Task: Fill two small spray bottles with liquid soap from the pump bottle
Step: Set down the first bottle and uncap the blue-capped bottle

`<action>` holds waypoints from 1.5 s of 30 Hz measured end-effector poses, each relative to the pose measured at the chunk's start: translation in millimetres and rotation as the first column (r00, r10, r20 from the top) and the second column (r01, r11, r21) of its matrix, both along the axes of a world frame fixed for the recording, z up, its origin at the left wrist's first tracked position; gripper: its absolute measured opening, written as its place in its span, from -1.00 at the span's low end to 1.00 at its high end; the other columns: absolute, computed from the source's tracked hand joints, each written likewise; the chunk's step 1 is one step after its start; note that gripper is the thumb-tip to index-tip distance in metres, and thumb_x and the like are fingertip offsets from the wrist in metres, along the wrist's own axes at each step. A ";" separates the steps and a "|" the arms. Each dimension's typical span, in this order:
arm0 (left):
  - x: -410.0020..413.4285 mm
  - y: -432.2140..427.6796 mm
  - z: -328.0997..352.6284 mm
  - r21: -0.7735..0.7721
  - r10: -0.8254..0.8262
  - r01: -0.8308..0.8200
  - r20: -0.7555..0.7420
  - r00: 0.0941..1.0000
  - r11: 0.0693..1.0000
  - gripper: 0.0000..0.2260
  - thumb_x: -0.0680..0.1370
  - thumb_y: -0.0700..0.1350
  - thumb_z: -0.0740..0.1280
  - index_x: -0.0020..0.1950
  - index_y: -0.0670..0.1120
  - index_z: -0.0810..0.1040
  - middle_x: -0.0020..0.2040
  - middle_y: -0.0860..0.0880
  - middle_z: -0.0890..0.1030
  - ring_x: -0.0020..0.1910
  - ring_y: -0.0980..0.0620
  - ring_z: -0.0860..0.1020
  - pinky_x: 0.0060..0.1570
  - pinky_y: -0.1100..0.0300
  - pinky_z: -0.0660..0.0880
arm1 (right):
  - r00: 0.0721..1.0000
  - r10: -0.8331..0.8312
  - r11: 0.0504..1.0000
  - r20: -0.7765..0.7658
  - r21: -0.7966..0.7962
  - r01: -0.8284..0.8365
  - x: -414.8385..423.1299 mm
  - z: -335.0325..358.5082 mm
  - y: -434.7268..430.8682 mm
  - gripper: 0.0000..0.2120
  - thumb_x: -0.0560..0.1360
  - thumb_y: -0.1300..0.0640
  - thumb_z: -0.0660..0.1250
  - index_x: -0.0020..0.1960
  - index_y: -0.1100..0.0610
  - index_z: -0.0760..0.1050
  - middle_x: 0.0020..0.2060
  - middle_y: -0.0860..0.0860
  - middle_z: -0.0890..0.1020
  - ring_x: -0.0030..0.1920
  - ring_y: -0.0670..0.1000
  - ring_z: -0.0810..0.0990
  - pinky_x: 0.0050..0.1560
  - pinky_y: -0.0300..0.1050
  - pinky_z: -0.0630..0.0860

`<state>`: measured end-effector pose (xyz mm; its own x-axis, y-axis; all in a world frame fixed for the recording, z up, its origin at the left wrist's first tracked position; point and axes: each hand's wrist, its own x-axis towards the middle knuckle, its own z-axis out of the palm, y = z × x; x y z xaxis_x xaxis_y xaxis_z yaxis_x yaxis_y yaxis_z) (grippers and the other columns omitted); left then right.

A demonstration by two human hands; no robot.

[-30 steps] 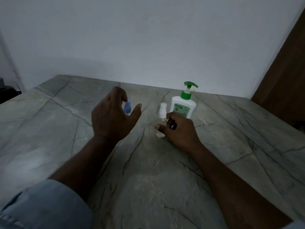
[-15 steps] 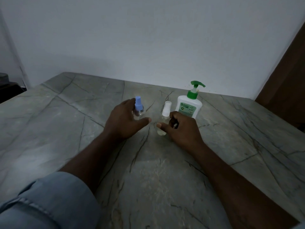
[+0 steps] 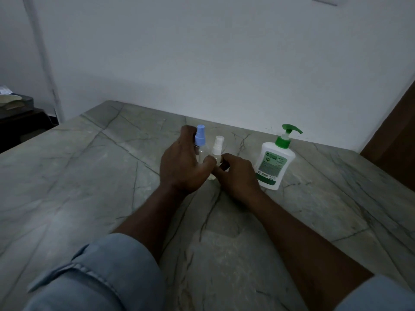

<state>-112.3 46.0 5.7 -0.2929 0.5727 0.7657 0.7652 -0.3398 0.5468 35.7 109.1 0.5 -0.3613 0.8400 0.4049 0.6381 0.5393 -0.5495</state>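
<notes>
Two small clear spray bottles stand side by side on the marble table [image 3: 89, 176]. The one with the blue top [image 3: 199, 138] is on the left, and my left hand [image 3: 182, 167] grips its body. The one with the white top [image 3: 217, 145] is on the right, and my right hand [image 3: 238, 176] holds its lower body between thumb and fingers. Both bottle bodies are mostly hidden by my hands. The white pump bottle with a green pump [image 3: 275, 162] stands upright just right of my right hand, untouched.
A white wall runs behind the table's far edge. A dark wooden panel [image 3: 395, 140] rises at the right. Dark furniture with papers [image 3: 15, 108] sits beyond the table's left edge.
My left hand closed round the blue-topped bottle and brought it right, next to the white-topped one. My right hand kept its hold. The view shifted, so the pump bottle appears farther right.
</notes>
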 end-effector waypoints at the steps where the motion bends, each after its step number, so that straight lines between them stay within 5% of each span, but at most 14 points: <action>1: 0.2 -0.6 0.5 0.006 -0.008 0.008 0.003 1.000 1.000 -0.58 0.37 0.12 0.33 0.11 -0.06 0.36 -0.25 0.18 0.40 -0.37 0.20 0.41 -0.36 0.18 0.42 | 1.000 0.005 1.000 0.007 -0.006 -0.005 -5.3 1.3 0.3 -0.78 0.54 -0.09 0.40 0.00 0.05 0.61 -0.17 -0.03 0.65 -0.18 -0.06 0.59 -0.22 -0.14 0.43; 6: 5.2 -1.3 0.9 0.035 -0.045 0.046 -0.015 0.999 0.998 -0.54 0.37 0.13 0.33 0.14 -0.10 0.37 -0.26 0.11 0.46 -0.39 0.19 0.43 -0.39 0.26 0.38 | 0.992 0.043 0.998 0.119 0.031 -0.047 -18.0 3.3 6.1 -0.91 0.53 0.11 0.37 -0.14 -0.01 0.49 -0.21 -0.02 0.64 -0.20 0.00 0.60 -0.19 -0.12 0.44; 10: 12.4 -0.5 -2.8 0.031 -0.111 0.113 -0.070 0.991 0.993 -0.55 0.40 0.05 0.44 0.17 -0.09 0.37 -0.26 0.09 0.50 -0.40 0.17 0.47 -0.40 0.26 0.42 | 0.992 0.065 0.997 0.112 0.036 -0.069 -3.6 3.7 6.9 -0.92 0.52 0.12 0.43 -0.05 -0.02 0.55 -0.20 -0.12 0.61 -0.17 -0.07 0.60 -0.18 -0.22 0.41; 14: 30.2 -1.8 -3.9 -0.014 -0.200 0.200 -0.141 0.970 0.980 -0.52 0.43 0.10 0.43 0.21 -0.10 0.37 -0.25 0.10 0.47 -0.39 0.21 0.44 -0.39 0.28 0.41 | 0.999 0.050 0.999 -0.015 0.022 -0.049 31.1 9.7 0.7 -0.86 0.50 0.13 0.49 0.02 -0.05 0.61 -0.17 -0.12 0.65 -0.21 -0.21 0.57 -0.19 -0.26 0.44; 21: 53.7 3.4 -12.3 -0.270 -0.318 0.255 -0.222 0.922 0.929 -0.59 0.47 0.20 0.42 0.12 0.08 0.29 -0.23 0.20 0.44 -0.33 0.23 0.44 -0.33 0.35 0.27 | 0.939 0.015 0.997 -0.345 -0.063 -0.039 69.0 2.6 -10.2 -0.90 0.60 0.19 0.37 -0.01 0.06 0.65 -0.19 -0.03 0.70 -0.33 -0.14 0.64 -0.33 -0.31 0.55; 25: 56.5 7.5 -13.0 -0.322 -0.356 0.283 -0.196 0.914 0.904 -0.57 0.45 0.22 0.45 0.17 0.05 0.42 -0.09 0.15 0.54 -0.20 0.21 0.49 -0.23 0.32 0.35 | 0.886 -0.010 0.996 -0.463 -0.085 -0.033 68.7 -3.9 -9.4 -0.85 0.63 0.20 0.31 -0.06 0.07 0.62 -0.17 -0.04 0.70 -0.25 -0.05 0.65 -0.27 -0.26 0.58; 32: 56.7 12.1 -14.0 -0.390 -0.321 0.237 -0.164 0.933 0.890 -0.56 0.41 0.25 0.50 0.15 0.03 0.58 0.01 0.07 0.62 -0.07 0.10 0.55 0.00 0.12 0.53 | 0.854 0.102 0.995 -0.510 0.044 -0.093 70.2 -4.7 -9.8 -0.81 0.62 0.03 0.35 -0.08 0.11 0.59 -0.34 -0.04 0.62 -0.40 -0.08 0.57 -0.37 -0.26 0.50; 36: 57.0 13.6 -14.6 -0.425 -0.313 0.225 -0.150 0.938 0.877 -0.57 0.42 0.25 0.50 0.13 0.00 0.60 0.01 0.07 0.63 -0.12 0.15 0.55 -0.07 0.15 0.55 | 0.893 0.166 0.982 -0.419 0.153 -0.111 70.2 -3.3 -9.8 -0.70 0.48 -0.18 0.38 -0.10 0.08 0.58 -0.27 -0.08 0.64 -0.31 -0.10 0.60 -0.25 -0.31 0.50; 45: 57.5 14.3 -13.3 -0.466 -0.321 0.219 -0.151 0.935 0.857 -0.58 0.41 0.18 0.52 0.16 0.00 0.61 0.01 0.05 0.64 -0.14 0.17 0.55 -0.09 0.12 0.57 | 0.911 0.137 0.980 -0.389 0.188 -0.067 65.5 -6.2 -8.9 -0.69 0.38 -0.07 0.60 -0.13 0.06 0.53 -0.25 -0.05 0.61 -0.25 -0.07 0.56 -0.26 -0.31 0.49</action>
<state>-54.8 60.3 -7.5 0.0652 0.8934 0.4446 0.7933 -0.3166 0.5199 101.1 100.2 -5.8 -0.2210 0.7148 0.6635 0.3217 0.6957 -0.6423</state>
